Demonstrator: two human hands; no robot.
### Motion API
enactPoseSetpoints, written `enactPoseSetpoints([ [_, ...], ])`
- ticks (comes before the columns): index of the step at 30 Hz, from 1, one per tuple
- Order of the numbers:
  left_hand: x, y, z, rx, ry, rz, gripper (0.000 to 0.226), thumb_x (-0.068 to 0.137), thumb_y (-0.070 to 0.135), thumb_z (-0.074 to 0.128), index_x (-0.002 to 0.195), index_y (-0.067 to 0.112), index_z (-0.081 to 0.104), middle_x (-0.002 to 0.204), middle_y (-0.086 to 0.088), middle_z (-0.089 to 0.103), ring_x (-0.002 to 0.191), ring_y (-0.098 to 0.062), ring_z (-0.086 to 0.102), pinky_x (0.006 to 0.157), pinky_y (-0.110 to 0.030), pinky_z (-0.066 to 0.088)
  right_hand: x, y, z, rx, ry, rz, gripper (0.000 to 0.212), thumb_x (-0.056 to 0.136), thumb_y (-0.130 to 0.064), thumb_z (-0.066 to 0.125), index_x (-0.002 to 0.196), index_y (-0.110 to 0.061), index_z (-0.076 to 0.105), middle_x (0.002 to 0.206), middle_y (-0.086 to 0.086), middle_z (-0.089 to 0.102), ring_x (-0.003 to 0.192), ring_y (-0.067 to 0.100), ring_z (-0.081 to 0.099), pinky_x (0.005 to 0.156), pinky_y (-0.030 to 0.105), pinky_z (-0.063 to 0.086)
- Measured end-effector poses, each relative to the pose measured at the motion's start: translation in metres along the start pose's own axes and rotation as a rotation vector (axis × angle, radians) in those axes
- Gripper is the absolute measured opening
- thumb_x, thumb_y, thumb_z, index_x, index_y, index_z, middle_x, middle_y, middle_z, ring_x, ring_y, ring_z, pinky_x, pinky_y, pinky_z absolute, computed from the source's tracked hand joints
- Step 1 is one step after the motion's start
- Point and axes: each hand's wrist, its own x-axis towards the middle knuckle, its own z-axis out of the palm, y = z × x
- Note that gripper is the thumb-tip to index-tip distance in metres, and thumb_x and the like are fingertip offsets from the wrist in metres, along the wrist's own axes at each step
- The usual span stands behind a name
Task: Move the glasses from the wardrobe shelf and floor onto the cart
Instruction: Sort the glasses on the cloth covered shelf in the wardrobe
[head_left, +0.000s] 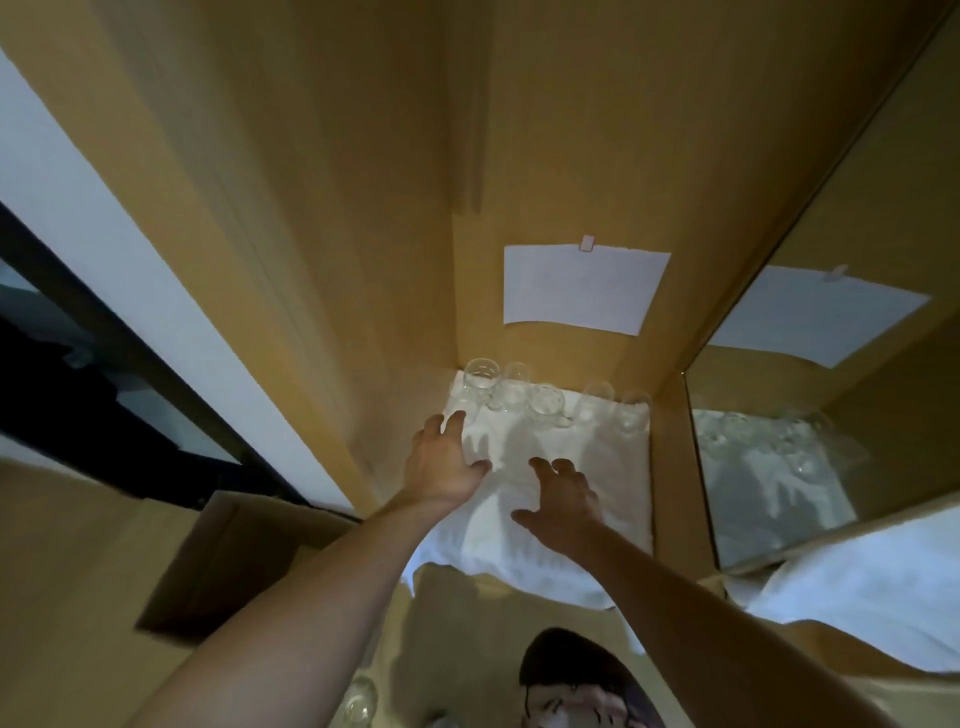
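Note:
Several clear glasses stand in a row at the back of the wardrobe shelf, on a white cloth (545, 525); the leftmost glass (480, 382) is nearest the left wall, another glass (546, 402) stands mid-row. My left hand (447, 462) reaches over the cloth with fingers spread, its fingertips just short of the leftmost glass. My right hand (563, 496) hovers open over the cloth, farther from the row. Both hands hold nothing. One more glass (359, 701) shows at the bottom edge, below the shelf. The cart is not in view.
Wooden wardrobe walls close in left and behind, with a white paper sheet (584, 288) taped to the back. A mirror panel (810, 415) on the right reflects shelf and glasses. A cardboard flap (218, 566) sticks out lower left. A glossy surface below reflects a person's head.

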Motion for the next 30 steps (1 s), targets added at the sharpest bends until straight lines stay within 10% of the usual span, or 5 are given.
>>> enactPoseSetpoints([
  [30, 0.233, -0.054, 0.142, -0.311, 0.068, -0.446, 0.096, 0.081, 0.04, 0.082, 0.157, 0.014, 0.03, 0.156, -0.01, 0.037, 0.144, -0.024, 0.035, 0.114, -0.031, 0.028, 0.303, 0.102, 0.064, 0.333, -0.061, 0.345, 0.092, 0.082, -0.041, 0.08, 0.154, -0.014, 0.03, 0.145, 0.022, 0.043, 0.131, 0.036, 0.049, 0.103, 0.04, 0.043],
])
